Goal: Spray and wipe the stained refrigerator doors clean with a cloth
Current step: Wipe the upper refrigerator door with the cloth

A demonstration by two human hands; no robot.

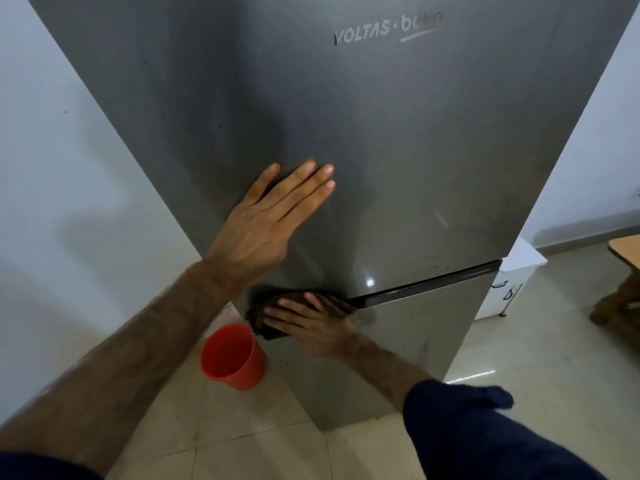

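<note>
We see a grey Voltas Beko refrigerator filling the middle and top of the frame, its upper door (pixel 398 150) carrying the brand lettering near the top right and a faint smudged sheen across the steel. Our left hand (pixel 266 220) lies flat against the lower left part of that upper door, fingers straight and spread, grasping nothing. Below it, at the centre of the frame, our right hand (pixel 311 323) presses a dark cloth (pixel 263 306) against the left end of the dark seam between the upper door and the lower door (pixel 415 334); the fingers lie extended over the cloth rather than curled round it. A small pale mark shows on the lower door just right of that hand. An orange plastic cup (pixel 233 355) stands on the tiled floor (pixel 263 445) at lower left, just beside the refrigerator's corner. A white cabinet (pixel 509 289) and a wooden piece of furniture (pixel 620 282) sit at the right edge.
</note>
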